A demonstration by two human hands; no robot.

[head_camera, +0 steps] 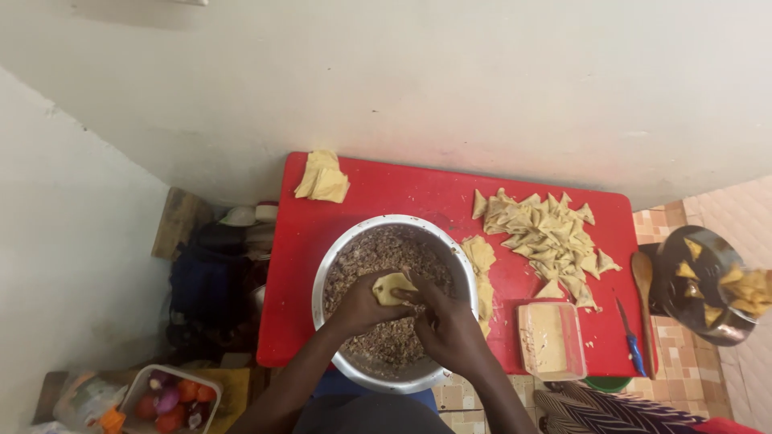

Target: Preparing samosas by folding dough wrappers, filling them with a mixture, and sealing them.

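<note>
Sitting at far left on the floor: a clear tub (173, 398) of red, orange and purple vegetables, with a crumpled plastic packet (84, 398) just beside it, markings too small to make out. Lying near the back left corner of the red counter (402, 189): a small stack of folded pale dough sheets (322, 177). Resting at the counter's front middle: a round metal bowl (394, 301) filled with brown minced filling (378, 257). Being held over that filling: a pale yellow pastry pocket (393, 287), folded, soft and slightly creased. Gripping its left edge, fingers curled narrowly around it: the left hand (360, 307). Pinching its right side, fingers bent close together: the right hand (445, 325). Piling up further right: a heap of folded triangular pastries (547, 241). Standing in front of that heap: a clear rectangular container (550, 340) of pale paste. Lying near the counter's right edge: a blue-handled knife (632, 337). Sitting at far right, off the counter: a dark pan (708, 293) holding pastry pieces.
</note>
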